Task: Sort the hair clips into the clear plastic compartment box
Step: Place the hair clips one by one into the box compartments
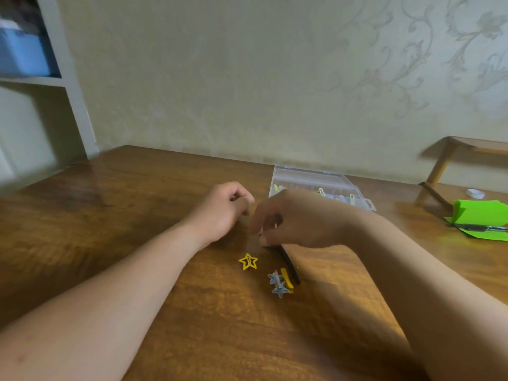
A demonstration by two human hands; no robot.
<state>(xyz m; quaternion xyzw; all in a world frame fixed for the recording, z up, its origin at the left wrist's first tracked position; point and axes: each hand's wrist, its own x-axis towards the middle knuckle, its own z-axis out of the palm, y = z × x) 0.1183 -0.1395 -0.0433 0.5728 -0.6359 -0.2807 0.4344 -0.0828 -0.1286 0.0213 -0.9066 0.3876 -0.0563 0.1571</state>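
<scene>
Reaching forward over the glossy wooden surface (137, 204), both forearms converge. The left hand (222, 210) is loosely clenched, with nothing seen in it. The blurred right hand (297, 218) curls down at a slim black clip (290, 264); I cannot tell if it grips. A yellow star clip (248, 261) and blue star clips (277, 283) lie nearer, and the clear compartment box (316, 177) sits behind.

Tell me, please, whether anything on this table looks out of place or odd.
Nothing stands out as damaged or spilled. A yellow star clip, two blue star clips, a yellow bar clip and a black clip lie on the table, outside the clear box, simply unsorted.
</scene>
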